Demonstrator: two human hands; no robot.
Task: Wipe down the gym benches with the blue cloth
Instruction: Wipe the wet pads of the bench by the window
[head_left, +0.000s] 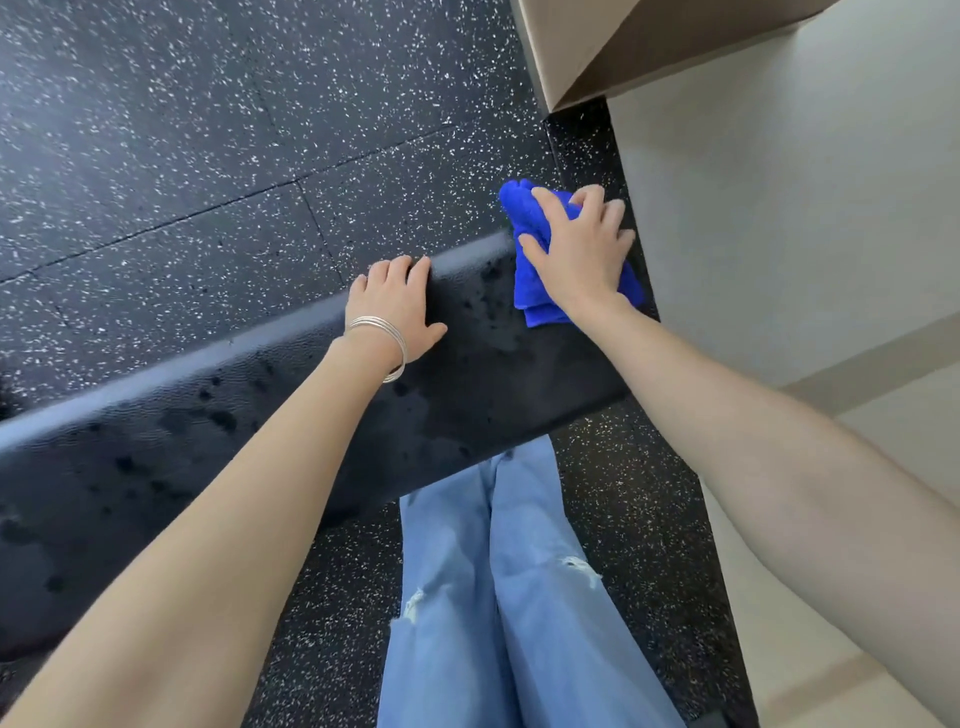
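Observation:
A black padded gym bench (218, 447) runs from the lower left up to the middle right, its top speckled with wet droplets. The blue cloth (530, 280) lies bunched at the bench's far right end. My right hand (576, 249) presses down on the cloth, its fingers spread and bent over the folds. My left hand (395, 306) rests on the bench's far edge, with the fingers curled over the rim and silver bangles at the wrist.
Black speckled rubber flooring (208, 145) surrounds the bench. A pale wall (779, 208) stands close on the right, with a beige boxed corner (597, 47) at the top. My legs in light blue jeans (493, 597) stand just in front of the bench.

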